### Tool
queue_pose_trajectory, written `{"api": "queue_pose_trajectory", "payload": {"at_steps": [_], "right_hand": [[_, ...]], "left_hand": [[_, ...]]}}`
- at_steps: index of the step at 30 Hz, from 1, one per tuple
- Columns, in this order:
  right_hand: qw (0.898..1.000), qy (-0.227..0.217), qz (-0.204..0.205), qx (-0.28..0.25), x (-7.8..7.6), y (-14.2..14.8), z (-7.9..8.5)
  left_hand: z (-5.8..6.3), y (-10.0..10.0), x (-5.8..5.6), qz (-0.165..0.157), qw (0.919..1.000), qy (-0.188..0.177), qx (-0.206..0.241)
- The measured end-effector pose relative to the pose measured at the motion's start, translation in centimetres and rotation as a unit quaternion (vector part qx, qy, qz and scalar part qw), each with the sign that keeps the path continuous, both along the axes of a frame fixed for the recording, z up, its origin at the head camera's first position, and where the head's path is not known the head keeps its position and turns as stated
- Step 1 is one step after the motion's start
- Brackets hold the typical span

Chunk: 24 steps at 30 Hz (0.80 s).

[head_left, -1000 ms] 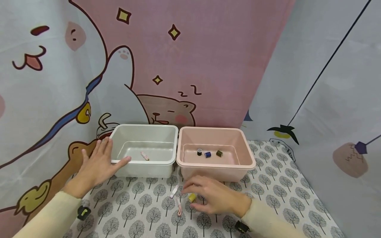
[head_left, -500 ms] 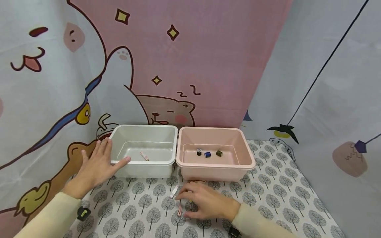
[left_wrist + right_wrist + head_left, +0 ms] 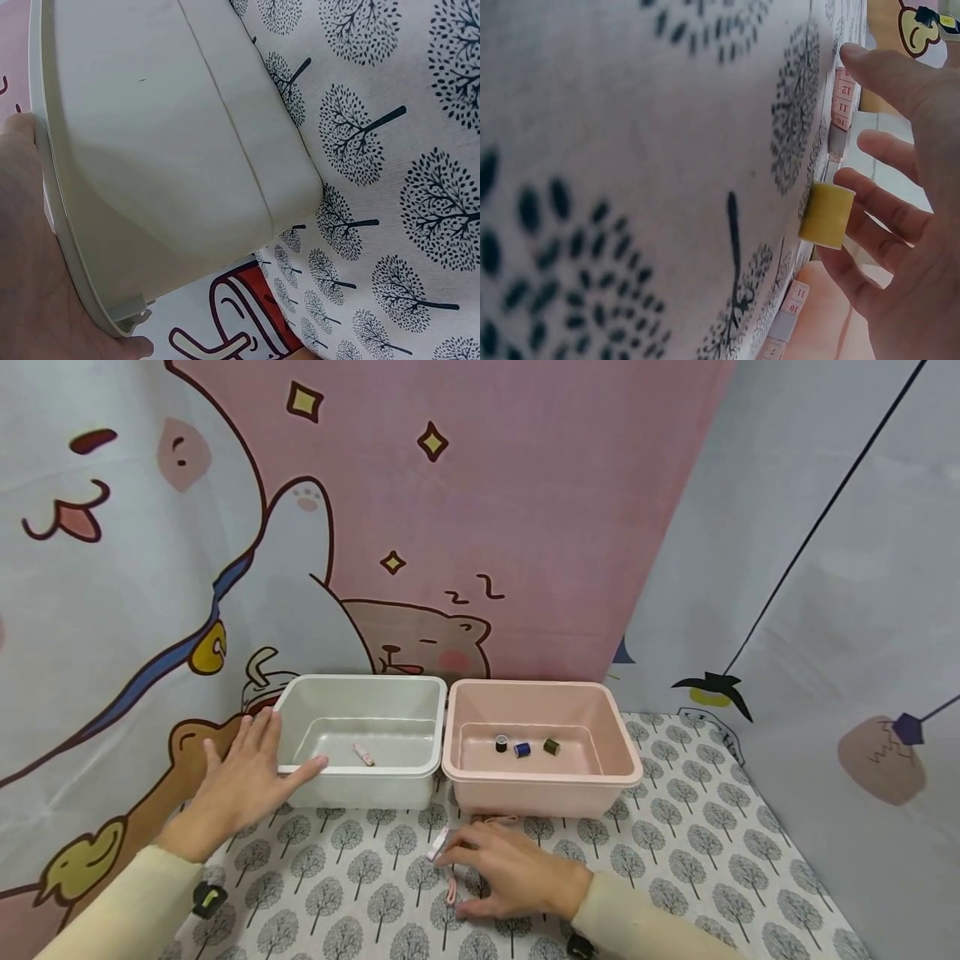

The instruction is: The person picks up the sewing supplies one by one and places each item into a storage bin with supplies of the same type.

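Observation:
My left hand [image 3: 243, 781] rests on the left front corner of the white bin [image 3: 367, 789], fingers spread along its rim. In the left wrist view, the bin's outer wall [image 3: 150, 135] fills much of the picture. My right hand [image 3: 517, 872] is low over the cloth with fingers loosely bent. A yellow thread spool [image 3: 827, 215] lies beneath its fingers, hidden from the head view. Around that hand lie a folded pink tape measure [image 3: 452, 890], a white strip [image 3: 437, 843] and another pink strip [image 3: 498, 819]. Printed numbers show on a tape measure [image 3: 842, 105] in the right wrist view.
A pink bin [image 3: 543, 789] stands beside the white one, holding a black spool [image 3: 501, 743], a blue spool [image 3: 522, 749] and a green spool [image 3: 551, 746]. A small pink strip [image 3: 363, 754] lies inside the white bin. Tree-patterned cloth [image 3: 345, 893] covers the table; printed curtains hang behind.
My right hand has moved left and slightly toward me, now covering the yellow spool in the head view. My left hand has stayed on the white bin.

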State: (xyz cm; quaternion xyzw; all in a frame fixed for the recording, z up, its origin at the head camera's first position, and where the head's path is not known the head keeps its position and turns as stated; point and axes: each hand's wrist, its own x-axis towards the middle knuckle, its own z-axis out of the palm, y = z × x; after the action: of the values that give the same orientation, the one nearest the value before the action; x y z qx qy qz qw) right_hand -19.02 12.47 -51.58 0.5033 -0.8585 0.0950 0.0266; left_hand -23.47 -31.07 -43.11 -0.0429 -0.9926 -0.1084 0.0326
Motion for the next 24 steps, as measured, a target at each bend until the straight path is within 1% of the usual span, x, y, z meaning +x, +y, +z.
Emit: {"api": "queue_pose_trajectory", "payload": {"at_steps": [6, 16, 24], "right_hand": [[1.0, -0.004, -0.004, 0.003, 0.12, -0.21, -0.36], [1.0, 0.005, -0.02, 0.021, 0.24, -0.88, -0.35], [0.999, 0.005, -0.029, 0.029, 0.4, -0.97, -0.26]], "left_hand": [[-0.01, 0.05, 0.02, -0.002, 1.0, 0.0, 0.0], [-0.02, -0.33, 0.13, -0.003, 1.0, 0.003, -0.001], [0.01, -0.06, 0.15, -0.007, 1.0, 0.0, 0.002]]}}
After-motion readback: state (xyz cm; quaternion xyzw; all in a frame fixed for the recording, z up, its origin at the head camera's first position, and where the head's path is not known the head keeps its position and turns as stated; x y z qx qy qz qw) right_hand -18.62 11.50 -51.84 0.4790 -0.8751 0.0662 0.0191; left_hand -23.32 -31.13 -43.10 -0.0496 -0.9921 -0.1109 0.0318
